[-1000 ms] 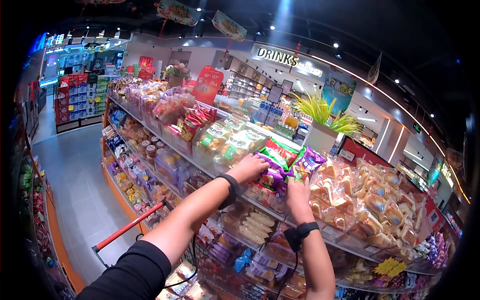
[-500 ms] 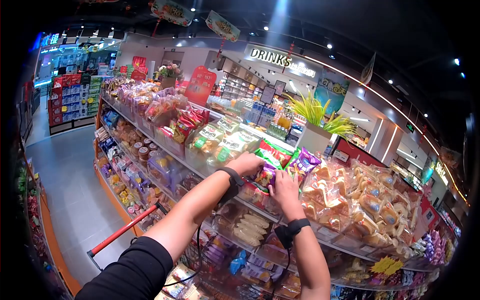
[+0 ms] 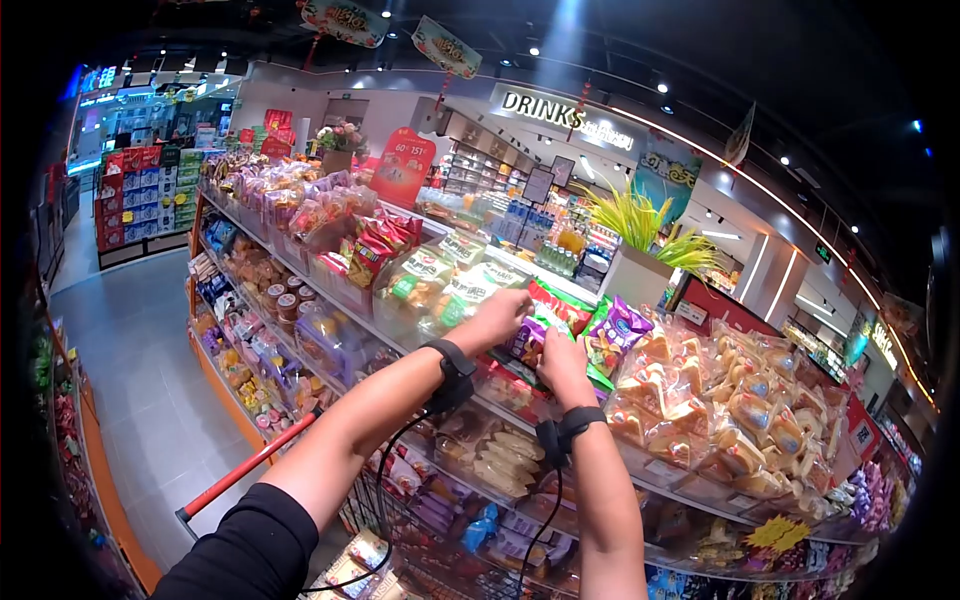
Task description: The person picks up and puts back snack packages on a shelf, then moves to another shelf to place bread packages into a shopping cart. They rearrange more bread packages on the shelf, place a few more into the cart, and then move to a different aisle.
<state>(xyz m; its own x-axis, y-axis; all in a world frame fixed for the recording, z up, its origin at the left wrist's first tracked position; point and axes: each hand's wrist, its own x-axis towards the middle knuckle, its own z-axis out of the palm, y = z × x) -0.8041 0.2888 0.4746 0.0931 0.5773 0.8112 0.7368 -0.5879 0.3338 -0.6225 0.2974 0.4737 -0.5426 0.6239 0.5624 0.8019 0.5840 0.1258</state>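
Observation:
Both of my hands are in the snack bin on the top shelf. My left hand (image 3: 503, 316) has its fingers curled together by the left edge of a red and green snack bag (image 3: 556, 306); what they pinch, if anything, is hidden. Close beside it, my right hand (image 3: 564, 364) is closed on a purple snack bag (image 3: 527, 342), which it partly covers. Another purple and green snack bag (image 3: 618, 330) leans to the right of my right hand. Each wrist wears a black band with a cable.
Packs of white and green snacks (image 3: 470, 285) fill the bin to the left. Wrapped bread (image 3: 745, 400) is heaped on the right. Behind stands a planter of yellow-green leaves (image 3: 640, 270). A cart with a red handle (image 3: 250, 465) is below my left arm.
My left hand has risen slightly from the purple bag toward the red and green one. My right hand has shifted slightly up and left, its fingers more curled.

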